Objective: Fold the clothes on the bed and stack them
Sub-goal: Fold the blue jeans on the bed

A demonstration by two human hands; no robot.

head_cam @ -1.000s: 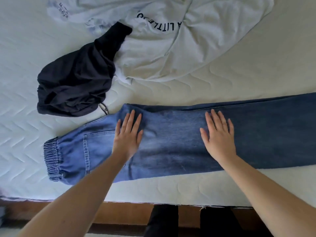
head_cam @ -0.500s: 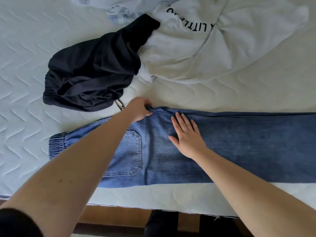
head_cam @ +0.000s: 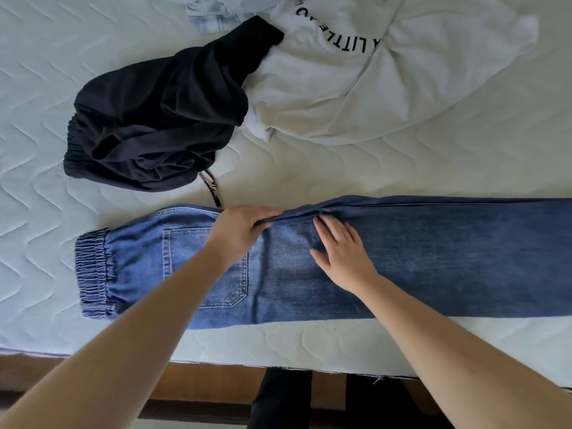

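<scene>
fingers of the left hand (head_cam: 238, 232) are curled and pinching the far seam of the jeans (head_cam: 433, 258), lifting a little ridge of denim there, likely to tug the crotch flat. right hand (head_cam: 343, 255) lies just beside it, fingers straight and slightly spread, pressing the cloth down so the pull doesn't drag the whole pair. jeans stretch along the near edge of the bed (head_cam: 309, 345), doubled leg over leg, elastic waistband toward the left, legs running off past the right edge. they're lined up with that near edge, handy for the next fold, by my read. behind them, toward the far left, a crumpled black garment (head_cam: 154, 119) with a metal ring (head_cam: 212, 185) poking out, and a rumpled white shirt (head_cam: 387, 82) at the far edge, both not yet folded. nothing stacked so far.
</scene>
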